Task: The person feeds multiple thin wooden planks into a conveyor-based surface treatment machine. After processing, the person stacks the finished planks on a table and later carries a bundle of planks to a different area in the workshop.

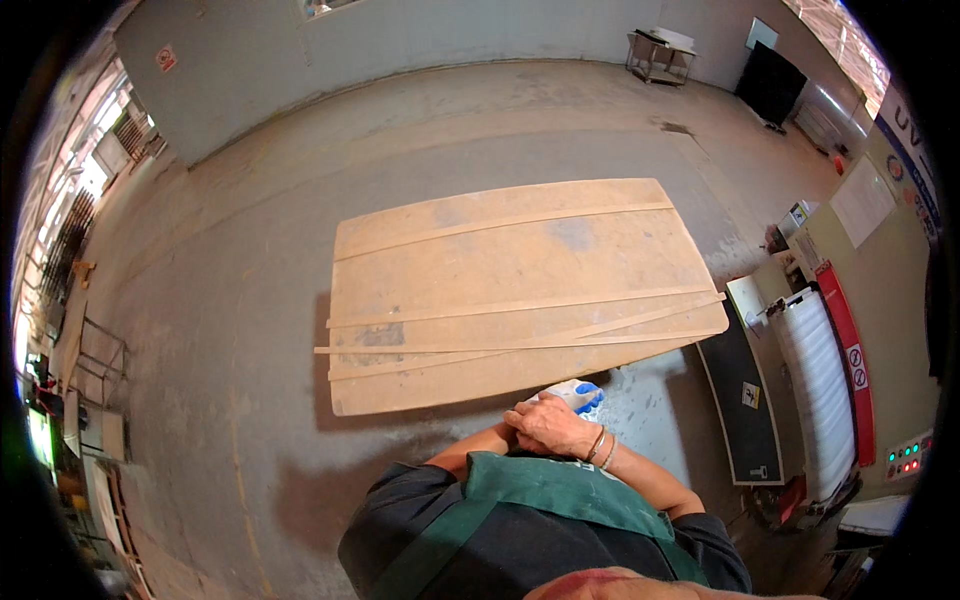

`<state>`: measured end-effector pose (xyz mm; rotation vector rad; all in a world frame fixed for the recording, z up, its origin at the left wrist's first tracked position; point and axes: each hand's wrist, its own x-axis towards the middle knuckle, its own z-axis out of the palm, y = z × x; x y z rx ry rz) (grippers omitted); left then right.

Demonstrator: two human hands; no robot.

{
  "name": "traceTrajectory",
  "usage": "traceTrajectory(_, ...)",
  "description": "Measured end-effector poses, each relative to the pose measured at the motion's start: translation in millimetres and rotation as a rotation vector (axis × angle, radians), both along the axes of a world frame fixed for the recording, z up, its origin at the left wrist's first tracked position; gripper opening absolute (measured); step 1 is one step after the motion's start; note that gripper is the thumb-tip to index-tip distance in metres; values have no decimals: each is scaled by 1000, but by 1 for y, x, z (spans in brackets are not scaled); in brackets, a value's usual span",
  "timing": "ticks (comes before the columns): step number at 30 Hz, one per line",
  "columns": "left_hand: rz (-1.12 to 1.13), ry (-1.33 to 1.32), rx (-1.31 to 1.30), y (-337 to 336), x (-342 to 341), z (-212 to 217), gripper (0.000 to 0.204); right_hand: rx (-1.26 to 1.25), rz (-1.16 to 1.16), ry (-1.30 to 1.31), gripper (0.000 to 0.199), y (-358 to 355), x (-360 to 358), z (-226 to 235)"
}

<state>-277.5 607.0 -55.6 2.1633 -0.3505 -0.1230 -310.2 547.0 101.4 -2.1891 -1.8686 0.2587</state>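
Note:
Just in front of my green apron, my hands are crossed close together. My bare right hand, with bracelets at its wrist, is closed over the cuff end of a white and blue work glove. From the left, my other forearm runs in under it. My left hand seems to be inside the glove; its fingers are too small and covered to make out. Beyond my hands stands a tan table with rounded corners. Several thin wooden strips lie across it, one slanting over the near part.
At right is a machine with a red edge strip, a white ribbed roll, a black panel and lit buttons. A metal cart stands far back by the grey wall. Racks and benches line the left.

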Motion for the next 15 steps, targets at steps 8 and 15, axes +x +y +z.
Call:
traceTrajectory(8,-17,9,-1,-4,-6,-3,40,-43,-33,-2,21,4,-1,2)
traceTrajectory(15,-25,7,-14,-8,-3,-2,40,-10,-46,58,20,3,-2,2)
